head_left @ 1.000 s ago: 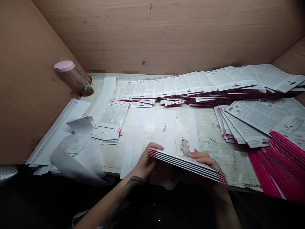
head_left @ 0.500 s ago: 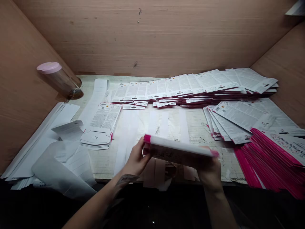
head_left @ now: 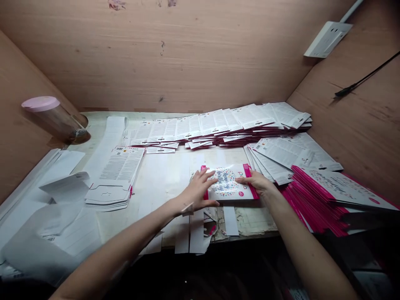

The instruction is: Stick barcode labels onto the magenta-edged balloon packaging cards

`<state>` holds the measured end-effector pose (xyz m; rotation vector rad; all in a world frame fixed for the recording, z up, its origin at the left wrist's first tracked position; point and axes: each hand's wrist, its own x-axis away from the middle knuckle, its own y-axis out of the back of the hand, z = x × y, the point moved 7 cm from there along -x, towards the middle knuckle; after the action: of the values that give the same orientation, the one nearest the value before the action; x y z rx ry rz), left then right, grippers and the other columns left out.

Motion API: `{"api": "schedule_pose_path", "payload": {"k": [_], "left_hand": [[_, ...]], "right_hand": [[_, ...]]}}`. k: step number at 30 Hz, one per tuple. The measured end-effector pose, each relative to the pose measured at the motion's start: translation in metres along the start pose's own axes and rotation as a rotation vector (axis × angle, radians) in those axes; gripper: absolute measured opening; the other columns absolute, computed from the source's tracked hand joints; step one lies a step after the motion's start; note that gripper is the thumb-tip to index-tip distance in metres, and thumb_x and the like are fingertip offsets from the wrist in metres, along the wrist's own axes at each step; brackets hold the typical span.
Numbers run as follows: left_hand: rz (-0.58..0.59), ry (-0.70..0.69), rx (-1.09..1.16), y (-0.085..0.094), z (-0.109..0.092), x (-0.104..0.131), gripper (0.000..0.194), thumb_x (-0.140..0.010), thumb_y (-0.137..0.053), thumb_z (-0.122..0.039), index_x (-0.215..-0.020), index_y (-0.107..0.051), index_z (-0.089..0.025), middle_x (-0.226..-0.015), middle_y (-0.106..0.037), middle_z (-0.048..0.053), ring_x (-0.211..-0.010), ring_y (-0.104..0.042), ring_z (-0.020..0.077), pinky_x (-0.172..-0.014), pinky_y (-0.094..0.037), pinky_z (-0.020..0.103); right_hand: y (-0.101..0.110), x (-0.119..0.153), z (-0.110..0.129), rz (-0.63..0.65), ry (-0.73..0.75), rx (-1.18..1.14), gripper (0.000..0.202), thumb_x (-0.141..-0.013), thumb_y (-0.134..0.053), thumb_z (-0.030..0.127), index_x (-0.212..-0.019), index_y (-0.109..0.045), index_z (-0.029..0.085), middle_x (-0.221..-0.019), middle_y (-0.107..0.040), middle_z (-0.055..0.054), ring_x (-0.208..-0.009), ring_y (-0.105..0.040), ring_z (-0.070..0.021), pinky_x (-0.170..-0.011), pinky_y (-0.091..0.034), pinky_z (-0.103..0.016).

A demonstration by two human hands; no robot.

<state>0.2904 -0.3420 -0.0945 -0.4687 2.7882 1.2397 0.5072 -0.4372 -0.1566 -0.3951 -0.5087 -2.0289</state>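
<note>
A neat stack of birthday packets (head_left: 226, 192), white with pink ends and "happy birthday" among coloured dots on top, lies flat near the table's front. My left hand (head_left: 199, 187) grips its left end, fingers spread over the top and thumb along the near edge. At the right end, my right hand (head_left: 260, 182) has its thumb on the top face; its other fingers are mostly hidden. Close by on the right is a fanned pile of the same pink-edged packets (head_left: 337, 196). More packets lie text side up (head_left: 281, 150) behind it.
A long overlapping row of packets (head_left: 200, 125) runs along the back wall. On the left are a pile of printed cards (head_left: 117, 171), loose white paper sheets (head_left: 56, 221) and a leaning pink-lidded bottle (head_left: 58, 121). A power socket (head_left: 328, 39) hangs at the upper right.
The stack has gone from being held up on edge to lying flat, birthday print upward. My left hand has shifted onto its top. The camera view has turned to the right.
</note>
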Motion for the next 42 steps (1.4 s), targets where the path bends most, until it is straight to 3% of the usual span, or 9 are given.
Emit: {"api": "schedule_pose_path", "payload": {"k": [5,9,14,19,23,28,34,38,42], "left_hand": [[0.088,-0.089,-0.196,-0.034,0.013,-0.04,0.072,-0.054,-0.087,-0.048,-0.114,-0.064,-0.016,-0.125,-0.058,0.021,-0.123,-0.045,0.0462,-0.104,-0.028,0.066],[0.158,-0.134,-0.344,-0.04,0.016,-0.042,0.075,-0.056,-0.084,-0.054,-0.117,-0.059,-0.019,-0.125,-0.056,0.016,-0.117,-0.048,0.0381,-0.101,-0.037,0.053],[0.221,-0.054,-0.414,-0.039,0.017,-0.042,0.078,-0.056,-0.083,-0.059,-0.12,-0.056,-0.023,-0.133,-0.048,0.015,-0.12,-0.045,0.0367,-0.102,-0.036,0.049],[0.282,0.098,-0.363,-0.04,0.032,-0.046,0.089,-0.048,-0.08,-0.07,-0.124,-0.055,-0.031,-0.155,-0.02,0.016,-0.138,-0.016,0.0536,-0.106,-0.021,0.068],[0.31,0.119,-0.339,-0.041,0.037,-0.049,0.092,-0.042,-0.083,-0.069,-0.122,-0.056,-0.032,-0.157,-0.019,0.015,-0.141,-0.008,0.0546,-0.109,-0.008,0.071],[0.28,0.111,-0.361,-0.039,0.037,-0.049,0.094,-0.046,-0.081,-0.067,-0.123,-0.052,-0.022,-0.153,-0.027,0.02,-0.141,-0.019,0.0478,-0.113,-0.011,0.063],[0.251,0.13,-0.364,-0.04,0.038,-0.047,0.134,-0.045,-0.08,-0.066,-0.151,-0.016,-0.015,-0.153,-0.027,0.023,-0.142,-0.018,0.0464,-0.115,-0.015,0.059],[0.331,0.07,-0.459,-0.046,0.037,-0.05,0.119,-0.045,-0.082,-0.067,-0.148,-0.032,-0.034,-0.155,-0.022,0.017,-0.137,-0.021,0.0542,-0.109,-0.018,0.065],[0.369,0.071,-0.459,-0.048,0.038,-0.052,0.11,-0.048,-0.079,-0.07,-0.145,-0.039,-0.037,-0.16,-0.012,0.015,-0.135,-0.018,0.0589,-0.106,-0.019,0.068]], "right_hand": [[0.008,0.001,-0.001,-0.234,0.064,0.271,0.056,-0.055,-0.08,0.028,-0.105,-0.056,0.017,-0.112,-0.065,-0.014,-0.108,-0.06,-0.034,-0.09,-0.05,-0.049],[0.001,0.003,0.036,-0.435,0.254,0.632,0.055,-0.066,-0.075,0.022,-0.115,-0.053,0.015,-0.14,-0.039,-0.022,-0.133,-0.031,-0.0425,-0.106,-0.03,-0.057],[-0.041,-0.053,0.088,-0.243,0.415,0.847,0.031,-0.085,-0.057,0.023,-0.115,-0.055,0.017,-0.125,-0.049,-0.014,-0.124,-0.042,-0.0282,-0.104,-0.035,-0.04],[-0.044,-0.102,0.091,-0.253,0.309,0.788,0.04,-0.071,-0.068,0.018,-0.108,-0.054,0.017,-0.115,-0.049,-0.013,-0.114,-0.045,-0.0304,-0.095,-0.04,-0.043],[-0.04,-0.106,0.093,-0.232,0.343,0.711,0.035,-0.064,-0.072,0.017,-0.095,-0.055,0.02,-0.108,-0.052,-0.007,-0.103,-0.051,-0.0257,-0.086,-0.044,-0.039],[-0.031,-0.063,0.104,-0.186,0.506,0.567,0.051,-0.073,-0.064,0.013,-0.121,-0.048,0.022,-0.089,-0.062,0.002,-0.077,-0.059,-0.0148,-0.073,-0.048,-0.028],[-0.04,0.037,0.058,-0.173,0.958,0.487,0.016,-0.084,-0.055,0.011,-0.084,-0.068,0.021,-0.085,-0.072,-0.004,-0.083,-0.067,-0.0198,-0.081,-0.054,-0.037],[-0.054,0.078,0.015,-0.248,1.043,0.54,0.023,-0.093,-0.049,0.015,-0.103,-0.068,0.021,-0.106,-0.073,-0.008,-0.108,-0.065,-0.0225,-0.099,-0.051,-0.044],[-0.063,0.123,-0.006,-0.084,1.074,0.657,0.031,-0.087,-0.064,0.031,-0.115,-0.062,0.018,-0.117,-0.068,-0.012,-0.122,-0.057,-0.0268,-0.102,-0.049,-0.047]]}}
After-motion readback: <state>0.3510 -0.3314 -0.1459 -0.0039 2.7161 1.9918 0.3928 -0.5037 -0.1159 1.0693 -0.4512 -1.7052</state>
